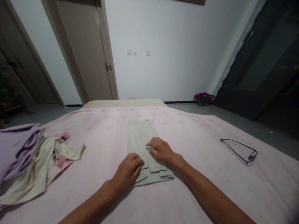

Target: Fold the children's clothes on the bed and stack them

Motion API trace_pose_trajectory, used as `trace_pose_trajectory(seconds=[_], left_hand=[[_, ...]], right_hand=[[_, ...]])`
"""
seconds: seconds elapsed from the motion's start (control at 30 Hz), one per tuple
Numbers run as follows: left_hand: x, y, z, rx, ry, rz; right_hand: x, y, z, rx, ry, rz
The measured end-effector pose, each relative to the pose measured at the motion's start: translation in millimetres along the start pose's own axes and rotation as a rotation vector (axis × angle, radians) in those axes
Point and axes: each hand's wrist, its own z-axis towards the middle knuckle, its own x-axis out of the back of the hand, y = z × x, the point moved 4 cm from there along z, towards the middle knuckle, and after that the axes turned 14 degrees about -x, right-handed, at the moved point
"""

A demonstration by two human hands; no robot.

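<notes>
A pale grey-green ribbed garment (135,133) lies on the bed in front of me, folded into a long narrow rectangle. Narrower folded layers rest on top of it, with their ends near its bottom edge. My left hand (129,168) is at the lower left side of the garment, its fingers curled in and closed on the cloth; the fingertips are partly hidden. Farther up, my right hand (161,149) lies over the right part of the garment, palm down. Its thumb and forefinger are apart, with cloth showing between them.
A pink flowered sheet (198,146) covers the bed. At the left is a loose heap of clothes, with a purple one (18,146) and a cream one (39,171). Black-framed eyeglasses (238,151) lie at the right. Purple flowers (204,97) stand by the far wall.
</notes>
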Motion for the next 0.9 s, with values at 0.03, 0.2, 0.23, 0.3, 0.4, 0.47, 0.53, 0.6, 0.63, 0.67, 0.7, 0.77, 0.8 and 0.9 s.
trace_pose_trajectory(seconds=[0.03,0.2,0.23,0.3,0.4,0.47,0.53,0.6,0.63,0.67,0.7,0.77,0.8,0.9], left_hand=[[-1.4,3,-2,-0.009,-0.005,0.028],[-7.8,13,-2,-0.073,-0.053,0.173],[-8.2,13,-2,-0.075,-0.058,0.189],[-8.4,14,-1,-0.072,-0.064,0.198],[-7.6,14,-2,-0.078,-0.055,0.191],[-7.2,14,-3,-0.081,-0.05,0.188],[-7.2,13,-4,-0.083,-0.048,0.186],[-7.5,12,-4,-0.087,-0.05,0.182],[-7.8,12,-4,-0.09,-0.051,0.18],[-8.0,12,-4,-0.094,-0.051,0.178],[-8.3,11,-5,-0.097,-0.05,0.175],[-8.7,10,-5,-0.109,-0.043,0.171],[-8.8,10,-6,-0.115,-0.036,0.168],[-7.8,8,-7,-0.109,-0.008,0.159]], right_hand=[[0,-6,-2,-0.006,-0.015,0.006],[-5,-25,-7,-0.034,-0.123,-0.039],[-7,-26,-8,-0.046,-0.14,-0.063],[-11,-28,-7,-0.08,-0.151,-0.101],[-16,-29,-3,-0.134,-0.147,-0.115],[-17,-29,1,-0.174,-0.165,-0.104],[-18,-27,7,-0.221,-0.186,-0.057],[-18,-23,14,-0.282,-0.188,0.035],[-19,-21,17,-0.32,-0.177,0.09],[-19,-19,20,-0.356,-0.155,0.141],[-19,-17,22,-0.387,-0.128,0.181],[-22,-15,24,-0.417,-0.079,0.219],[-24,-15,23,-0.415,-0.058,0.217],[-30,-18,19,-0.357,-0.002,0.166]])
